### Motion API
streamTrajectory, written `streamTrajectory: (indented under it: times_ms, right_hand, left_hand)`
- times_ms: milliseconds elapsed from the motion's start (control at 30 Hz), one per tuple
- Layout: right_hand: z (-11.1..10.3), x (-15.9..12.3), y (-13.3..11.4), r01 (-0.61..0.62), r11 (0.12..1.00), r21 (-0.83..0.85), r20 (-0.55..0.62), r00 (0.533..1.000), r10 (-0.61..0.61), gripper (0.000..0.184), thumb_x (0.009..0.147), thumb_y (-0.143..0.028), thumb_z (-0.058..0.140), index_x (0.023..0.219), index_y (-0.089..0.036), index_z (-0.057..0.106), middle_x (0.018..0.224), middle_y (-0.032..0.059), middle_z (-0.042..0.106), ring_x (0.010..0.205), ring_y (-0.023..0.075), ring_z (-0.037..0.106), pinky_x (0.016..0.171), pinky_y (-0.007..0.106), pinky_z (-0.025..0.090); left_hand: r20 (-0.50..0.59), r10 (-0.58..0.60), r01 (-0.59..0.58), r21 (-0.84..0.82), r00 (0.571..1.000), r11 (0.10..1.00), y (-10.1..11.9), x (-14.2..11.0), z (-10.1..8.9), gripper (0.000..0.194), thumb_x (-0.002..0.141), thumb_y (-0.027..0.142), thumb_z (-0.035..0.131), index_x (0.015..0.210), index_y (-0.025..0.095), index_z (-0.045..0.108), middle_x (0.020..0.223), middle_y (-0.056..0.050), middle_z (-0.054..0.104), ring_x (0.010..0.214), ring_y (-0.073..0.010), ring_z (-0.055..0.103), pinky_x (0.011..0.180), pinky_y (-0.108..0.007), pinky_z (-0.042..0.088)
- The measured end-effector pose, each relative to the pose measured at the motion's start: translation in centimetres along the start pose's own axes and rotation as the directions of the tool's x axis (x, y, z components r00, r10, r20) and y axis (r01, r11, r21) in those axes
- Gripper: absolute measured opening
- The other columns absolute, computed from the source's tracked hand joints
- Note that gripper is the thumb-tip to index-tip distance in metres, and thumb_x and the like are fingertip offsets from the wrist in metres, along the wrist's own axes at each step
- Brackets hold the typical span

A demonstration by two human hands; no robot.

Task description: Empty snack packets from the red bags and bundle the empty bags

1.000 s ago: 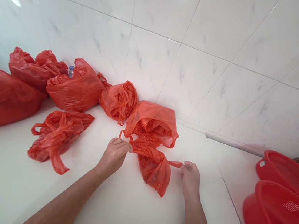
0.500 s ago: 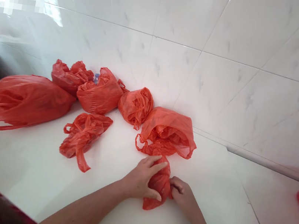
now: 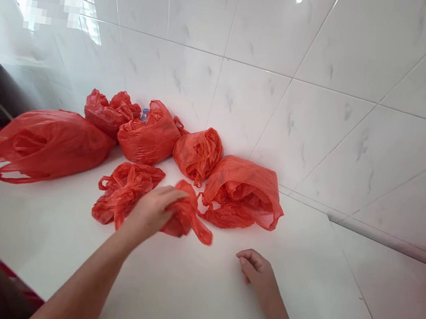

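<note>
Six red plastic bags are shown on a white bench (image 3: 185, 289) below a tiled wall (image 3: 327, 91). The large bag (image 3: 45, 144) at far left is full and closed at the mouth, so its contents cannot be made out. Behind it, a crumpled bag (image 3: 108, 112) and a rounded bag (image 3: 150, 137) stand against the wall; between them a bottle cap (image 3: 145, 114) is visible. A knotted bag (image 3: 198, 153) is set just beside the rounded one. The open bag (image 3: 243, 193) lies on its side with its mouth toward the viewer, and more crumpled red plastic is seen inside it. A flattened bag (image 3: 124, 191) lies empty in front. The bunched bag (image 3: 184, 214) is held between the flattened bag and the open bag; it is squeezed into a small wad, wrinkled and translucent, with one twisted tail trailing down to the right. The left hand (image 3: 151, 211) is closed over it, the fingers (image 3: 169, 195) curled round the wad. The right hand (image 3: 260, 273) rests on the bench, well apart from the bags, its fingers loosely curled and holding nothing.
</note>
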State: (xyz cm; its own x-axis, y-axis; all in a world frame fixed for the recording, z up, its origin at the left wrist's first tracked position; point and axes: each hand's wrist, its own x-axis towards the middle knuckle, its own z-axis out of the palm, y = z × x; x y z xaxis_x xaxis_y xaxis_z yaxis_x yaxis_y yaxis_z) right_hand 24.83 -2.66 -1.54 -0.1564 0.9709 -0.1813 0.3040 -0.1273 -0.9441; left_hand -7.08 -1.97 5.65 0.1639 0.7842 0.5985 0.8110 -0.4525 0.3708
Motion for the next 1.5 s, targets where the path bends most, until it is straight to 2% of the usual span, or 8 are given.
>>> streamTrajectory:
  times_ms: [267,433,533,633,800,933,1200,1500]
  right_hand:
    - [3.3,1.7,0.2,0.252,0.888,-0.385,-0.258,0.894,-0.365,0.021,0.082,-0.031,0.047,0.098,-0.023,0.058,0.099,0.0051,0.057,0.076,0.018,0.055,0.071,0.034,0.047]
    - [5.0,3.4,-0.3,0.379,0.627,-0.681,-0.155,0.762,-0.628,0.043,0.084,-0.022,0.041,0.126,-0.021,0.047,0.133,0.0096,0.043,0.119,0.0229,0.044,0.095,0.039,0.042]
    - [5.4,4.0,-0.4,0.382,0.541,-0.749,-0.063,0.772,-0.633,0.056,0.084,-0.02,0.041,0.139,-0.021,0.032,0.147,0.0088,0.029,0.125,0.0239,0.039,0.097,0.04,0.041]
    - [5.4,4.3,-0.3,0.365,0.514,-0.776,-0.011,0.807,-0.59,0.063,0.083,-0.02,0.043,0.143,-0.019,0.025,0.143,0.0101,0.036,0.12,0.0259,0.044,0.093,0.041,0.042]
    - [5.1,4.5,-0.1,0.334,0.597,-0.73,-0.073,0.829,-0.554,0.055,0.078,-0.022,0.049,0.133,-0.016,0.044,0.108,0.0113,0.06,0.098,0.0262,0.053,0.086,0.042,0.044]
    - [4.4,4.0,-0.4,0.322,0.821,-0.472,-0.221,0.858,-0.463,0.026,0.081,-0.026,0.047,0.104,-0.021,0.06,0.099,0.0057,0.062,0.09,0.0219,0.056,0.08,0.037,0.046]
    - [3.6,2.2,-2.1,0.328,0.944,0.03,-0.232,0.921,-0.313,0.031,0.079,-0.033,0.056,0.107,-0.023,0.062,0.103,0.0053,0.065,0.095,0.0233,0.06,0.079,0.035,0.046]
    - [3.0,3.5,-0.5,0.323,0.936,-0.139,-0.525,0.778,-0.346,0.012,0.075,-0.029,0.054,0.069,-0.021,0.048,0.086,0.0006,0.051,0.075,0.0141,0.049,0.066,0.027,0.044]
  left_hand:
    - [-0.273,-0.19,0.289,0.39,0.943,0.874,-3.6,-0.9,-2.4,0.047,0.075,0.001,0.046,0.116,0.022,0.056,0.138,-0.008,0.044,0.131,-0.0367,0.029,0.1,-0.066,0.024]
    - [0.049,-0.116,0.095,0.315,0.992,0.944,-3.1,-0.7,0.0,0.034,0.082,0.019,0.048,0.114,0.025,0.06,0.134,-0.007,0.05,0.129,-0.0307,0.037,0.102,-0.055,0.032]
    - [0.269,-0.288,0.187,0.344,0.919,0.92,-4.5,-1.2,1.2,0.031,0.081,0.026,0.05,0.108,0.026,0.064,0.132,-0.007,0.053,0.129,-0.0334,0.036,0.099,-0.059,0.03]
    - [0.27,-0.446,0.309,0.427,0.853,0.85,-5.3,-1.7,1.4,0.032,0.08,0.028,0.05,0.108,0.025,0.064,0.133,-0.01,0.051,0.131,-0.0369,0.031,0.097,-0.068,0.023]
    - [0.055,-0.325,0.287,0.348,0.944,0.893,-2.4,-1.0,2.3,0.031,0.081,0.027,0.05,0.11,0.022,0.062,0.131,-0.011,0.052,0.125,-0.0333,0.039,0.1,-0.059,0.028]
    - [0.218,-0.219,0.226,-0.011,0.951,0.974,0.7,0.2,5.2,0.032,0.083,0.027,0.049,0.112,0.024,0.061,0.115,-0.006,0.061,0.099,-0.0231,0.058,0.084,-0.036,0.046]
    - [0.406,-0.061,0.351,-0.693,0.912,0.63,6.0,1.7,11.3,0.074,0.066,0.03,0.073,0.133,0.03,0.043,0.125,-0.008,0.051,0.097,-0.0196,0.056,0.076,-0.03,0.049]
    - [0.188,-0.274,0.329,-0.656,0.943,0.679,5.2,0.0,13.9,0.002,0.072,0.018,0.06,0.072,0.017,0.058,0.077,0.001,0.051,0.069,-0.0118,0.051,0.06,-0.023,0.042]
